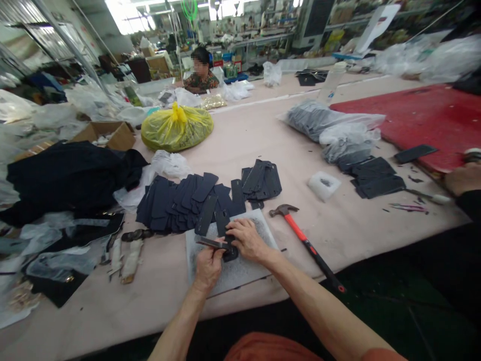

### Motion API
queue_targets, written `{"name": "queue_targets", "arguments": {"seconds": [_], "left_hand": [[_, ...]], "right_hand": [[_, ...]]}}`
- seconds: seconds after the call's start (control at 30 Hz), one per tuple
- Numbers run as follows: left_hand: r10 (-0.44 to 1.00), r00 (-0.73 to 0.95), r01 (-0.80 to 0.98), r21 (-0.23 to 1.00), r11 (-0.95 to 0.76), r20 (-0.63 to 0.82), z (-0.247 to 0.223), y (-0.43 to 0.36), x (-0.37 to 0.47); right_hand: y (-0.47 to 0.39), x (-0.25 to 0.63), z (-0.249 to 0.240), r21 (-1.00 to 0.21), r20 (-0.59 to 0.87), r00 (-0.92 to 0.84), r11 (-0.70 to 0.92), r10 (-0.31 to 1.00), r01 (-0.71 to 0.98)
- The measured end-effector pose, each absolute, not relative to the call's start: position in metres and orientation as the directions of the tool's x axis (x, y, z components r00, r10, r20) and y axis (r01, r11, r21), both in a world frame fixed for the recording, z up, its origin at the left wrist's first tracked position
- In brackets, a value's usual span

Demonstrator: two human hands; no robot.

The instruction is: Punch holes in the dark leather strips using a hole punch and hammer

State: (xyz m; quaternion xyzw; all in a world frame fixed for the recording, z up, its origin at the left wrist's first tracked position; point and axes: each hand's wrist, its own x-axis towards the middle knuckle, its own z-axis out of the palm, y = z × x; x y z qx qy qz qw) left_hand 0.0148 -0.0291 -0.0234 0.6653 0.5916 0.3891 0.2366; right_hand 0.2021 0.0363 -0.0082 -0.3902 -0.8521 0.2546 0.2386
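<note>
My left hand point(208, 268) is closed round a dark metal hand tool point(210, 242) with a flat bar pointing left. Its working end sits over a small dark piece point(230, 254) on a pale cutting board point(255, 271). From the other side, the bent fingers of my right hand point(248, 239) press on a dark strip point(227, 231) beside the tool; the fingertips partly cover it. Just beyond the board lie a heap of dark flat cut pieces point(176, 203) and a smaller stack point(263, 179). To the right rests a claw hammer point(300, 233) with a red and black handle.
Two cloth-wrapped tools point(131, 258) lie left. Behind are a yellow bag point(176, 130), an open carton point(116, 135) and a bag of dark pieces point(308, 120). A white block point(323, 185) stands near more dark pieces point(379, 178). Another person's hand point(464, 178) is at the right edge.
</note>
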Motion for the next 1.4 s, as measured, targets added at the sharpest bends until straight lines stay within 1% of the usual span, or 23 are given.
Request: {"name": "queue_targets", "arguments": {"seconds": [0.13, 0.4, 0.5, 0.6, 0.7, 0.77, 0.83, 0.87, 0.93, 0.97, 1.0, 1.03, 1.1, 1.27, 1.3, 1.33, 1.37, 1.4], "left_hand": [[0.966, 0.066, 0.657, 0.717, -0.232, 0.252, -0.032, -0.030, 0.019], [0.965, 0.064, 0.698, 0.679, -0.225, 0.253, -0.036, -0.030, 0.020], [0.953, 0.085, 0.730, 0.633, -0.258, 0.290, -0.037, -0.031, 0.022], [0.918, 0.153, 0.746, 0.567, -0.350, 0.365, -0.038, -0.032, 0.024], [0.867, 0.223, 0.731, 0.511, -0.451, 0.446, -0.038, -0.032, 0.026], [0.851, 0.239, 0.734, 0.487, -0.473, 0.467, -0.039, -0.032, 0.027], [0.852, 0.233, 0.752, 0.468, -0.464, 0.469, -0.040, -0.032, 0.028], [0.854, 0.228, 0.761, 0.462, -0.456, 0.467, -0.040, -0.032, 0.028], [0.858, 0.212, 0.774, 0.455, -0.440, 0.469, -0.042, -0.033, 0.029], [0.859, 0.203, 0.778, 0.455, -0.433, 0.470, -0.042, -0.033, 0.029], [0.860, 0.196, 0.781, 0.455, -0.427, 0.471, -0.042, -0.033, 0.029], [0.860, 0.194, 0.784, 0.451, -0.425, 0.473, -0.042, -0.033, 0.029], [0.853, 0.201, 0.788, 0.438, -0.432, 0.481, -0.041, -0.034, 0.030], [0.822, 0.217, 0.772, 0.423, -0.475, 0.527, -0.039, -0.034, 0.032], [0.815, 0.215, 0.767, 0.423, -0.482, 0.537, -0.038, -0.034, 0.033], [0.811, 0.215, 0.764, 0.424, -0.487, 0.544, -0.038, -0.034, 0.033], [0.806, 0.215, 0.761, 0.423, -0.492, 0.551, -0.037, -0.034, 0.033], [0.803, 0.215, 0.760, 0.421, -0.496, 0.556, -0.036, -0.034, 0.034]], "right_hand": [[0.035, 0.202, -0.010, -0.623, 0.205, -0.563, 0.550, 0.800, 0.556], [0.034, 0.204, -0.010, -0.636, 0.214, -0.551, 0.543, 0.807, 0.548], [0.035, 0.203, -0.012, -0.665, 0.238, -0.532, 0.536, 0.813, 0.521], [0.036, 0.208, -0.015, -0.705, 0.279, -0.430, 0.487, 0.859, 0.515], [0.034, 0.229, -0.013, -0.719, 0.284, -0.231, 0.366, 0.931, 0.591], [0.029, 0.254, -0.010, -0.714, 0.285, -0.089, 0.273, 0.954, 0.645], [0.020, 0.285, -0.008, -0.653, 0.251, 0.031, 0.146, 0.968, 0.743], [0.015, 0.300, -0.007, -0.599, 0.208, 0.083, 0.060, 0.975, 0.798], [0.007, 0.328, -0.008, -0.495, 0.053, 0.180, -0.131, 0.982, 0.859], [0.005, 0.339, -0.009, -0.466, -0.037, 0.214, -0.206, 0.976, 0.861], [0.004, 0.347, -0.010, -0.465, -0.117, 0.229, -0.257, 0.966, 0.847], [0.004, 0.353, -0.010, -0.479, -0.181, 0.231, -0.291, 0.956, 0.828], [0.006, 0.359, -0.010, -0.520, -0.266, 0.209, -0.322, 0.941, 0.791], [0.003, 0.342, 0.015, -0.636, -0.391, 0.104, -0.350, 0.914, 0.688], [-0.001, 0.336, 0.026, -0.666, -0.386, 0.077, -0.335, 0.919, 0.666], [-0.006, 0.330, 0.038, -0.705, -0.345, 0.048, -0.293, 0.937, 0.646], [-0.012, 0.324, 0.052, -0.744, -0.265, 0.022, -0.218, 0.964, 0.631], [-0.017, 0.317, 0.067, -0.773, -0.145, -0.009, -0.108, 0.989, 0.625]]}}
